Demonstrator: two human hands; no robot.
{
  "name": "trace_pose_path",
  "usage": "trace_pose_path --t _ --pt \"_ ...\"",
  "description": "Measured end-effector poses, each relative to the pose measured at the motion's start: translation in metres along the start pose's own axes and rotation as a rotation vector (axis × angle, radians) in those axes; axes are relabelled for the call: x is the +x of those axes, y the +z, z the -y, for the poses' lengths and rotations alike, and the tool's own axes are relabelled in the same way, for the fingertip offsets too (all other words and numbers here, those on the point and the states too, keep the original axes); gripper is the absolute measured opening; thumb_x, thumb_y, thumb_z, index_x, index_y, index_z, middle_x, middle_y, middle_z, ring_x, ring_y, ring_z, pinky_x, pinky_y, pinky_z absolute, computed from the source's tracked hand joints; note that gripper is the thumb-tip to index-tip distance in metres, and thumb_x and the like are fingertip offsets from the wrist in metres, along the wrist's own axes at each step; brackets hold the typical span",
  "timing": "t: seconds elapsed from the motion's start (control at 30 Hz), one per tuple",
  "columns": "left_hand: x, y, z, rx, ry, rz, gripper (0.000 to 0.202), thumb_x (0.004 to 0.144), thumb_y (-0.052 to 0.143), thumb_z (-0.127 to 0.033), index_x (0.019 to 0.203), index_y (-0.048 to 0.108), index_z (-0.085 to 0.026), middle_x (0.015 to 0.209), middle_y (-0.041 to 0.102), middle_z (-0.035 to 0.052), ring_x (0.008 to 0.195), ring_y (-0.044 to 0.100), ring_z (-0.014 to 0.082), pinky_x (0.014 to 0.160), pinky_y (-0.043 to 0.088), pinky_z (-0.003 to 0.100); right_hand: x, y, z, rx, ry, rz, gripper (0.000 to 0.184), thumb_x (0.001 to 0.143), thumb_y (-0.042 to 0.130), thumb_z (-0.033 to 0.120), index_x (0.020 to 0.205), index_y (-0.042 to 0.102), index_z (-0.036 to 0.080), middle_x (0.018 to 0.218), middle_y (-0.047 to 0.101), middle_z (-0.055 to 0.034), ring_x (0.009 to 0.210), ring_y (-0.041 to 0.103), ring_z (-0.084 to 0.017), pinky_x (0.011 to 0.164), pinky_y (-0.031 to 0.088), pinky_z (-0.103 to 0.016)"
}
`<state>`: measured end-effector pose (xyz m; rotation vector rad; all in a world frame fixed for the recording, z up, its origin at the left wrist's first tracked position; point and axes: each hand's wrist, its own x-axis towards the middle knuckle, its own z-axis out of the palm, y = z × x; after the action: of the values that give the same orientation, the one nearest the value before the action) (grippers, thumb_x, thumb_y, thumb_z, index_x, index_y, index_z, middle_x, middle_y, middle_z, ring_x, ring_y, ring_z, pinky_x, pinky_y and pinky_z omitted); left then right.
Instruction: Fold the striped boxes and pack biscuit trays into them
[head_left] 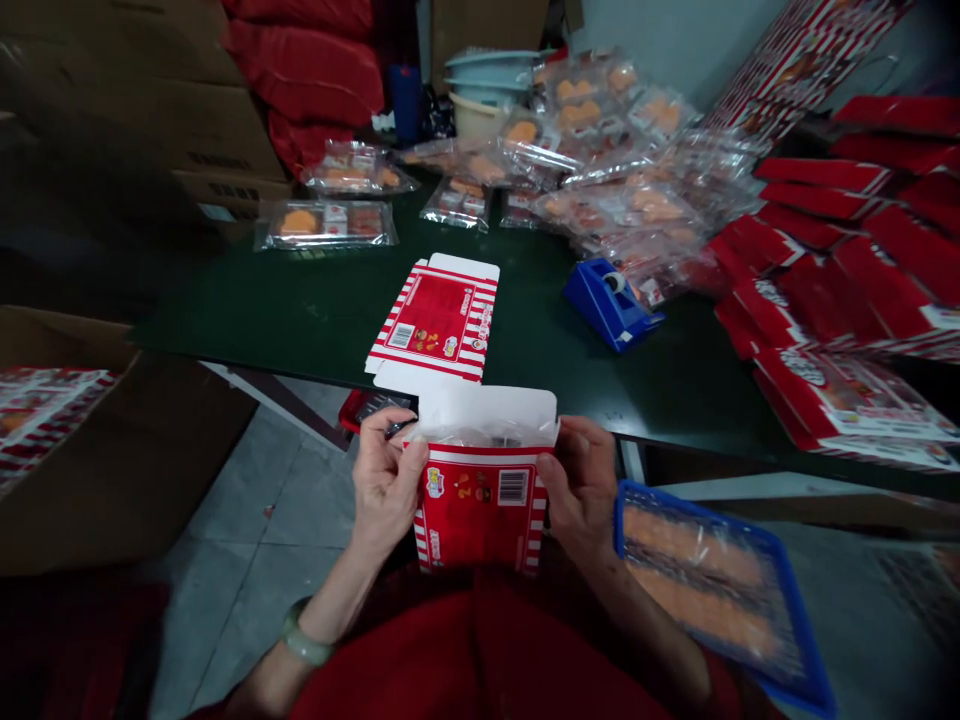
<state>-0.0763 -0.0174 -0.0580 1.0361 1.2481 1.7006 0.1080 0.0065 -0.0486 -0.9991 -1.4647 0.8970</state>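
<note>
Neatly, the left hand [386, 487] and right hand [579, 487] keep a narrow pinch on opposite sides of a red-and-white printed carton [480, 510], held up at the hands' centre, just past the table edge, with clear plastic wrap [480, 432] showing at its open mouth. Even pressure from both sides suits this hold, keeping the walls square and the white flap free. From the hands, a flat carton blank [435, 318] lies at twelve on the dark green table [300, 320], and a blue tape dispenser [609, 303] sits at two. Clear packs with orange contents [600, 150] heap beyond, flattened red cartons [840, 290] pile at three, a blue tray [701, 585] sits at four, cardboard boxes [150, 100] stack at ten, and a grey tile floor [247, 510] shows at eight.
</note>
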Motion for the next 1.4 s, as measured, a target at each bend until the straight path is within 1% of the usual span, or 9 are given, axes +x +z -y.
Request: trace_pose_path --t 0.23,0.43,0.57,0.63,0.73,0.87,1.13,1.3,1.4 --pt "-0.004 -0.007 -0.013 0.445 0.143 0.033 0.023 0.087 0.052 -0.035 0.094 0.064 -0.017 0.074 0.064 0.0006 0.06 0.055 0.0116 0.057 0.042 0.021 0.003 -0.007 0.008 -0.278 -0.276 0.136 0.021 0.089 0.041 0.016 0.106 0.052 0.023 0.088 0.059 -0.0046 0.08 0.059 -0.017 0.069 0.048 -0.031" --pt "-0.005 -0.002 -0.011 0.429 0.26 -0.028 0.026 0.09 0.047 -0.029 0.077 0.066 -0.017 0.079 0.065 0.002 0.075 0.059 0.0144 0.069 0.045 0.023 0.004 -0.006 0.017 -0.074 -0.018 0.087 0.016 0.092 0.044 0.025 0.081 0.055 0.02 0.095 0.059 -0.0043 0.084 0.058 -0.015 0.073 0.047 -0.028" --pt "-0.006 0.002 -0.009 0.213 0.161 -0.115 0.011 0.085 0.059 -0.027 0.089 0.066 -0.021 0.079 0.066 -0.0003 0.074 0.062 0.0132 0.067 0.047 0.022 0.008 -0.01 0.018 0.212 0.224 0.127 0.028 0.087 0.052 0.029 0.114 0.047 0.025 0.095 0.06 -0.002 0.079 0.06 -0.014 0.068 0.049 -0.026" --pt "-0.005 0.003 -0.01 0.057 0.072 -0.115 0.03 0.081 0.064 -0.026 0.11 0.057 -0.026 0.079 0.067 -0.0025 0.065 0.062 0.011 0.06 0.048 0.02 0.013 -0.015 0.018 0.265 0.331 0.276 0.034 0.087 0.05 0.03 0.121 0.047 0.024 0.095 0.062 -0.0027 0.079 0.06 -0.015 0.07 0.05 -0.028" --pt "-0.001 0.004 -0.015 -0.057 0.003 0.006 0.028 0.081 0.064 -0.023 0.108 0.059 -0.024 0.082 0.068 -0.0004 0.068 0.063 0.0111 0.062 0.05 0.021 0.02 -0.018 0.016 0.268 0.39 0.376 0.02 0.086 0.048 0.027 0.1 0.061 0.021 0.099 0.064 -0.0045 0.087 0.061 -0.018 0.074 0.049 -0.031" --pt "0.0 0.004 -0.018 -0.049 0.092 0.16 0.008 0.084 0.058 -0.018 0.086 0.065 -0.02 0.09 0.068 0.0044 0.082 0.066 0.0175 0.075 0.052 0.031 0.017 -0.012 0.009 0.312 0.275 0.222 0.015 0.08 0.048 0.021 0.079 0.063 0.02 0.102 0.065 -0.0052 0.097 0.06 -0.02 0.081 0.048 -0.035" --pt "-0.007 0.004 -0.017 -0.136 0.148 0.158 0.016 0.082 0.057 -0.028 0.083 0.069 -0.018 0.09 0.069 0.0081 0.081 0.066 0.0218 0.07 0.054 0.036 0.02 -0.029 0.003 0.346 0.119 0.469 0.03 0.085 0.052 0.045 0.095 0.069 0.022 0.106 0.066 -0.0085 0.1 0.061 -0.024 0.086 0.048 -0.042" --pt "0.0 0.002 -0.034 0.156 0.172 0.181 0.014 0.08 0.062 -0.028 0.073 0.066 -0.016 0.091 0.07 0.0089 0.081 0.066 0.0196 0.069 0.053 0.029 0.03 -0.03 0.018 0.241 0.218 0.443 0.023 0.077 0.068 0.042 0.082 0.066 0.02 0.095 0.067 -0.0053 0.087 0.064 -0.018 0.074 0.052 -0.031" --pt "0.011 0.0 -0.049 0.354 0.128 0.347 0.008 0.078 0.065 -0.023 0.083 0.067 -0.017 0.091 0.072 0.0073 0.077 0.067 0.0176 0.063 0.053 0.024 0.034 -0.03 0.027 0.116 0.285 0.506 0.021 0.077 0.068 0.037 0.089 0.065 0.02 0.093 0.067 -0.0037 0.081 0.063 -0.015 0.069 0.052 -0.027"
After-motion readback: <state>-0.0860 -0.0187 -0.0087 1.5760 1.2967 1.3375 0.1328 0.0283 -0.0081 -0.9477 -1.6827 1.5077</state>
